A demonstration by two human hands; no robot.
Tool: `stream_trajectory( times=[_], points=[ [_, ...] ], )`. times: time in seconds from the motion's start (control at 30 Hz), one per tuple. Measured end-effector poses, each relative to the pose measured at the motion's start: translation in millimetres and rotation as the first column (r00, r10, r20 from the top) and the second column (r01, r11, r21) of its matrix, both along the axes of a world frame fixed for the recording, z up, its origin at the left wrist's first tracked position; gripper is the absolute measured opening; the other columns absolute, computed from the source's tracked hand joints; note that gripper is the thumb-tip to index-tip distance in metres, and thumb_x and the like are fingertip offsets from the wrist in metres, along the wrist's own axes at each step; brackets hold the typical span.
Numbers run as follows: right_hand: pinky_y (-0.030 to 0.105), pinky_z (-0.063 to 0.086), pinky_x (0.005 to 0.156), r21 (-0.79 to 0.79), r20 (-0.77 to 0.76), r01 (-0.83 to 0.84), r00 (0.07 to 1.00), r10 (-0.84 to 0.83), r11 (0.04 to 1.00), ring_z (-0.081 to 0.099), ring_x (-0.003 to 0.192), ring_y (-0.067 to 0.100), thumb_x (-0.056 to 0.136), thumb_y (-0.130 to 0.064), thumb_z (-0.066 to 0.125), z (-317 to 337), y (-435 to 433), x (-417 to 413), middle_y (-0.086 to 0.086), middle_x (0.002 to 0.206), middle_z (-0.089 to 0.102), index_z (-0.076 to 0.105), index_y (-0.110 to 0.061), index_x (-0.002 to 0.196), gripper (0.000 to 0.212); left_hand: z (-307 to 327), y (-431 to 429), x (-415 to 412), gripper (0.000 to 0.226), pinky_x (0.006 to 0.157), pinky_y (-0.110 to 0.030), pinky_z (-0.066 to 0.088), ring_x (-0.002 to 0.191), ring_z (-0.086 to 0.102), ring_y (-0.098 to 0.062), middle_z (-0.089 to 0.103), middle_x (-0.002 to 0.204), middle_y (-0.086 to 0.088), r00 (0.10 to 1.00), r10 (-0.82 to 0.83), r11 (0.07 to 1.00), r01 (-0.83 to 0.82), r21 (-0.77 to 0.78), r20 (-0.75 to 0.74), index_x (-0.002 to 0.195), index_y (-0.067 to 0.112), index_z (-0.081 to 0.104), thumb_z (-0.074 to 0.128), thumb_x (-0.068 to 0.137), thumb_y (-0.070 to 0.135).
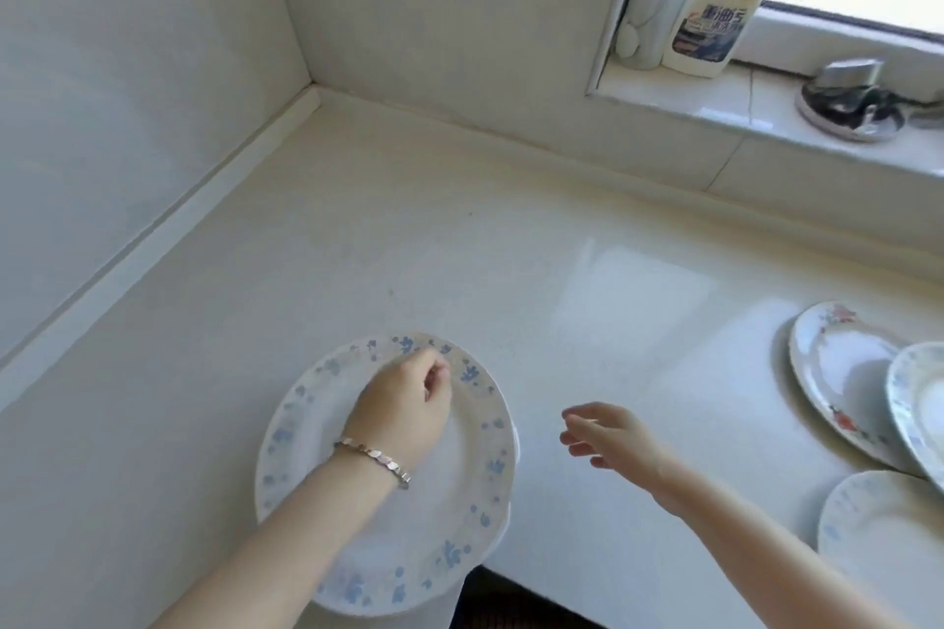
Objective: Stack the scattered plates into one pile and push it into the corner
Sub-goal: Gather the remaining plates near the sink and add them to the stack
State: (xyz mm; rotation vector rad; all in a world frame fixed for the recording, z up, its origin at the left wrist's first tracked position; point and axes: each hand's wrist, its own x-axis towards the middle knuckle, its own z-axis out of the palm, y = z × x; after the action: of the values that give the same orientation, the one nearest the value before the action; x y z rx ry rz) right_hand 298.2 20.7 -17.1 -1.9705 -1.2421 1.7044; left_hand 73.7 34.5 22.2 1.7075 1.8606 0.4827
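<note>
- Round glazed white plate with blue floral rim (388, 470) sits at the glossy cream stone table's (459, 245) near edge, overhanging slightly.
- Left hand (401, 411), fingers curled, rests on its far rim; grip unclear.
- Right hand (610, 434) hovers open, empty.
- Three more plates (843, 373) overlap at right.
- Tiled corner (311, 87) bare.

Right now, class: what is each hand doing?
Left hand: fingers curled over the blue-flowered white plate; grip cannot be told.
Right hand: open, empty.

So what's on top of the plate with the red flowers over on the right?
A blue-patterned plate overlaps the right side of the red-flowered plate. The frame edge cuts off anything further right.
</note>
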Motion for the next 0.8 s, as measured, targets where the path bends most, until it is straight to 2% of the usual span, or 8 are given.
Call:
stream_trajectory(
  times=[0.07, 0.13, 0.27, 0.5, 0.57, 0.63, 0.7, 0.8],
  points=[
    [0.024, 0.046, 0.077, -0.051, 0.023, 0.066, 0.998, -0.065, 0.996, 0.062, 0.085, 0.014, 0.092, -0.026, 0.050, 0.4, -9.1, 26.1, -0.001, 0.092, 0.067, 0.058, -0.022, 0.099, 0.011, -0.9, 18.3, 42.0, 0.020, 0.077, -0.033, 0.051, 0.076, 0.061, -0.027, 0.070, 0.082, -0.009, 0.987, -0.088, 0.964, 0.119, -0.238, 0.138, 0.077, 0.016, 0.061, 0.047, 0.090, 0.020],
    [0.022, 0.046, 0.076, -0.072, 0.057, 0.117, 0.992, -0.113, 0.990, 0.063, 0.083, 0.012, 0.092, -0.027, 0.051, 1.5, -18.6, 54.2, -0.002, 0.092, 0.067, 0.058, -0.023, 0.099, 0.011, -1.3, 33.4, 85.5, 0.026, 0.075, -0.032, 0.052, 0.070, 0.058, -0.024, 0.066, 0.076, -0.009, 0.965, -0.126, 0.932, 0.194, -0.306, 0.229, 0.064, 0.020, 0.053, 0.047, 0.089, 0.019],
    [0.018, 0.043, 0.068, -0.044, 0.127, 0.212, 0.970, -0.205, 0.976, 0.061, 0.078, 0.009, 0.091, -0.025, 0.050, 14.0, -38.4, 119.2, -0.006, 0.086, 0.064, 0.059, -0.021, 0.102, 0.015, 3.0, 45.1, 174.4, 0.028, 0.037, -0.009, 0.036, 0.053, 0.052, -0.013, 0.056, 0.065, -0.003, 0.928, -0.130, 0.831, 0.294, -0.471, 0.350, 0.064, 0.017, 0.046, 0.044, 0.091, 0.011],
    [0.024, 0.046, 0.072, 0.092, 0.139, 0.529, 0.832, -0.537, 0.843, 0.062, 0.079, 0.015, 0.091, -0.024, 0.052, 38.0, -90.4, 279.4, 0.001, 0.087, 0.067, 0.061, -0.020, 0.091, 0.010, -8.5, 30.6, 321.0, 0.018, 0.048, -0.020, 0.032, 0.055, 0.052, -0.013, 0.057, 0.065, -0.001, 0.899, -0.254, 0.726, 0.421, -0.544, 0.357, 0.073, 0.014, 0.050, 0.044, 0.090, 0.011],
    [0.026, 0.045, 0.066, 0.134, 0.119, 0.704, 0.687, -0.717, 0.697, 0.059, 0.071, 0.018, 0.090, -0.020, 0.052, 31.7, -105.4, 329.4, 0.005, 0.075, 0.064, 0.061, -0.011, 0.089, 0.012, -12.6, 22.7, 358.5, 0.012, 0.049, -0.020, 0.032, 0.056, 0.052, -0.014, 0.057, 0.067, -0.003, 0.899, -0.260, 0.694, 0.428, -0.579, 0.352, 0.079, 0.012, 0.050, 0.044, 0.091, 0.011],
    [0.032, 0.049, 0.073, 0.140, 0.060, 0.872, 0.464, -0.884, 0.468, 0.055, 0.069, 0.020, 0.091, -0.017, 0.051, 23.0, -117.2, 375.9, 0.007, 0.072, 0.056, 0.057, -0.004, 0.101, 0.018, -17.7, 15.1, 392.1, 0.014, 0.050, -0.021, 0.035, 0.057, 0.054, -0.013, 0.058, 0.067, -0.003, 0.900, -0.261, 0.676, 0.428, -0.599, 0.349, 0.078, 0.012, 0.050, 0.045, 0.091, 0.012],
    [0.038, 0.046, 0.094, 0.043, -0.024, 0.980, 0.197, -0.980, 0.196, 0.056, 0.089, 0.025, 0.093, -0.018, 0.050, 14.5, -125.3, 414.4, 0.012, 0.090, 0.056, 0.047, 0.000, 0.126, 0.038, -23.0, 8.3, 420.0, 0.018, 0.051, -0.020, 0.038, 0.057, 0.055, -0.013, 0.059, 0.069, -0.004, 0.906, -0.268, 0.678, 0.420, -0.603, 0.329, 0.073, 0.013, 0.051, 0.045, 0.091, 0.013],
    [0.036, 0.039, 0.106, -0.279, -0.109, 0.954, -0.148, -0.983, -0.112, 0.047, 0.127, 0.028, 0.093, -0.023, 0.052, -4.1, -128.3, 449.2, 0.018, 0.139, 0.044, 0.032, -0.003, 0.141, 0.056, -32.3, 0.2, 448.8, 0.022, 0.049, -0.019, 0.038, 0.057, 0.054, -0.012, 0.059, 0.069, -0.004, 0.917, -0.248, 0.671, 0.396, -0.627, 0.313, 0.070, 0.013, 0.052, 0.046, 0.091, 0.013]
  ],
)
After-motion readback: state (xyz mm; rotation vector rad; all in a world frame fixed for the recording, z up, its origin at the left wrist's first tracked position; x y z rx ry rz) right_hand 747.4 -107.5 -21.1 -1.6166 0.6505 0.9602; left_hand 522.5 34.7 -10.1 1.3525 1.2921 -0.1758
